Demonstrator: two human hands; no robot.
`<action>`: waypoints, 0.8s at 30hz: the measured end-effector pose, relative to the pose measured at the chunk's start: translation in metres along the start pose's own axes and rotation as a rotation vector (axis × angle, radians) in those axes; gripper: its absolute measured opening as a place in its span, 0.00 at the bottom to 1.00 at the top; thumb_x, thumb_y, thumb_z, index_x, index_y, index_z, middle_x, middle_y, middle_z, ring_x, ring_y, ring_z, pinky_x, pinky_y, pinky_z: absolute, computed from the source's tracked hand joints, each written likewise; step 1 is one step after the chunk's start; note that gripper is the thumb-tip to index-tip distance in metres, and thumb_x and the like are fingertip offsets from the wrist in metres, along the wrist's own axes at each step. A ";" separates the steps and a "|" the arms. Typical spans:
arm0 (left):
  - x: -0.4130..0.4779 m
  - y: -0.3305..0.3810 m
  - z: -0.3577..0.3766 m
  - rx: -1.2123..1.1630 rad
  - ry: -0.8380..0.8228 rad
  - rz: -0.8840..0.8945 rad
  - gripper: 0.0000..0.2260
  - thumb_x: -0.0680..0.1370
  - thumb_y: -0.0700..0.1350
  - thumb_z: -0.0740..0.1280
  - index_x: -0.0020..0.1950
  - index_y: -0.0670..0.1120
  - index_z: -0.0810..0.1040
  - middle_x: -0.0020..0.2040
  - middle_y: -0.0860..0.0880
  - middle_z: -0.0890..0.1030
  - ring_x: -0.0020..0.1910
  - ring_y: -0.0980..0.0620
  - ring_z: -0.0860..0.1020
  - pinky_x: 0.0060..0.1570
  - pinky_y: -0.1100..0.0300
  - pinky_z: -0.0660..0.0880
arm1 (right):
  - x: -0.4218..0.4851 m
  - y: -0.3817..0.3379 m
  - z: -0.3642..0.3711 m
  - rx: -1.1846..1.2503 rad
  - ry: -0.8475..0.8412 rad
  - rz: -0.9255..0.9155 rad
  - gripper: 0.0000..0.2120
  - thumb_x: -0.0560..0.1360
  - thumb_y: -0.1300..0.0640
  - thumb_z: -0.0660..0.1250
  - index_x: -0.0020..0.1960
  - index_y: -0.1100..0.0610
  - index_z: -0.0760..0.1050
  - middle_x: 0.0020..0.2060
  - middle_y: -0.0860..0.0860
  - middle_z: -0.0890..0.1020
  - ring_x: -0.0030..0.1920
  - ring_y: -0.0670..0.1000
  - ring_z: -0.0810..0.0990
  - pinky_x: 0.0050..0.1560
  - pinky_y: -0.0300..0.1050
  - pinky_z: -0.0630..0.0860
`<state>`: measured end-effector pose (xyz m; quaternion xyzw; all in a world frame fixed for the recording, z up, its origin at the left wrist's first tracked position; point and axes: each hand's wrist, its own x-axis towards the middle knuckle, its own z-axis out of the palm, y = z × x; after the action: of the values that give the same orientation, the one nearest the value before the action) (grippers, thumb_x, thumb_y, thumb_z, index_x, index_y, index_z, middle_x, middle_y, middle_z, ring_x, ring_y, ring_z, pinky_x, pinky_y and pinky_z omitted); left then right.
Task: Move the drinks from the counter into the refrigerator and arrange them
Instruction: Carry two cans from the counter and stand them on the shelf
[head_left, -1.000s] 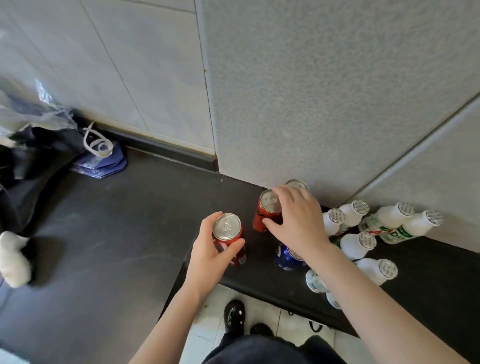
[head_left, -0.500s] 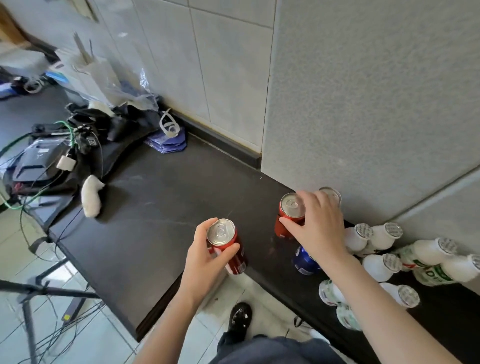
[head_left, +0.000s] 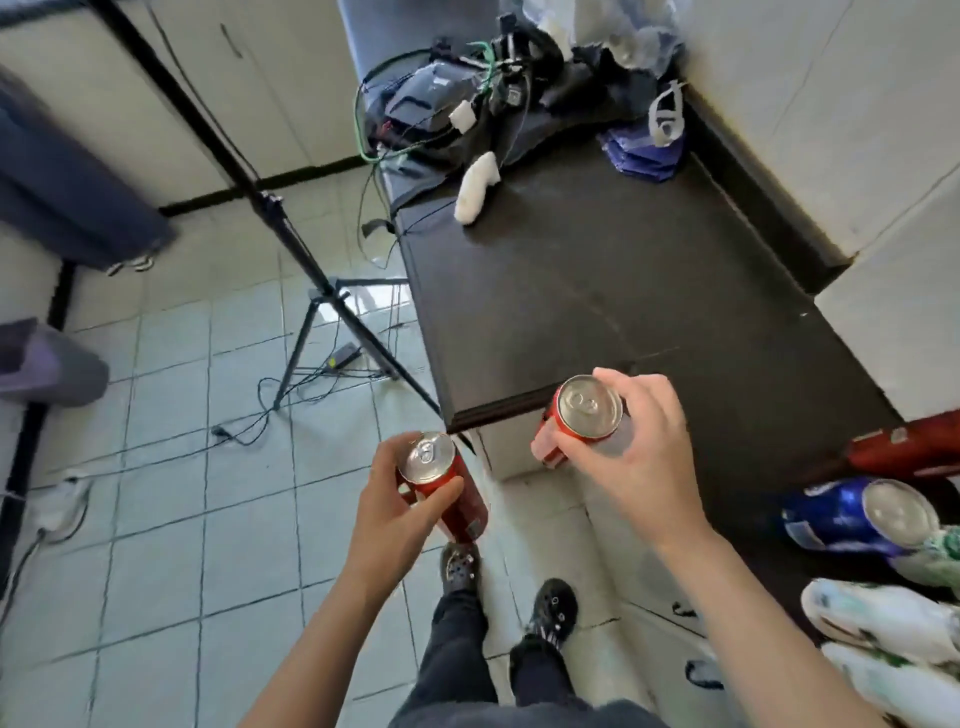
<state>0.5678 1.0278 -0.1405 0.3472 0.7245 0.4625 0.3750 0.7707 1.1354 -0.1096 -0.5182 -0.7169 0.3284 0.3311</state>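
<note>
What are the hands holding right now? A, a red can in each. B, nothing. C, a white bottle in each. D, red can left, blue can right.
A: the left hand grips a red can and the right hand grips a second red can, while the blue can sits on the counter.

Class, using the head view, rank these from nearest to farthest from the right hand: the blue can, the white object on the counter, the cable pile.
From the right hand:
1. Blue can, close by on its right.
2. White object, farther along the counter.
3. Cable pile, at the counter's far end.
</note>
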 end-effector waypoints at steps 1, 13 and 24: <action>-0.008 -0.008 -0.014 -0.017 0.057 -0.021 0.21 0.65 0.46 0.73 0.55 0.57 0.72 0.49 0.63 0.79 0.49 0.62 0.77 0.45 0.65 0.75 | -0.004 -0.007 0.013 0.009 -0.069 -0.019 0.29 0.63 0.53 0.79 0.62 0.53 0.74 0.49 0.44 0.70 0.55 0.50 0.73 0.56 0.37 0.67; -0.115 -0.107 -0.201 -0.184 0.499 -0.192 0.22 0.70 0.42 0.75 0.56 0.61 0.70 0.50 0.65 0.78 0.51 0.66 0.76 0.42 0.73 0.73 | -0.079 -0.156 0.204 0.010 -0.558 -0.354 0.28 0.65 0.54 0.78 0.63 0.55 0.72 0.51 0.47 0.72 0.55 0.49 0.70 0.57 0.36 0.64; -0.259 -0.203 -0.467 -0.207 0.914 -0.206 0.25 0.70 0.45 0.75 0.60 0.61 0.69 0.54 0.64 0.76 0.54 0.69 0.73 0.48 0.69 0.70 | -0.241 -0.343 0.414 0.145 -0.828 -0.562 0.26 0.64 0.56 0.77 0.59 0.47 0.72 0.50 0.43 0.73 0.54 0.41 0.70 0.58 0.40 0.69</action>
<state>0.2561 0.5485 -0.1360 -0.0045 0.7961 0.5978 0.0946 0.3117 0.7658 -0.0973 -0.1072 -0.8752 0.4534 0.1300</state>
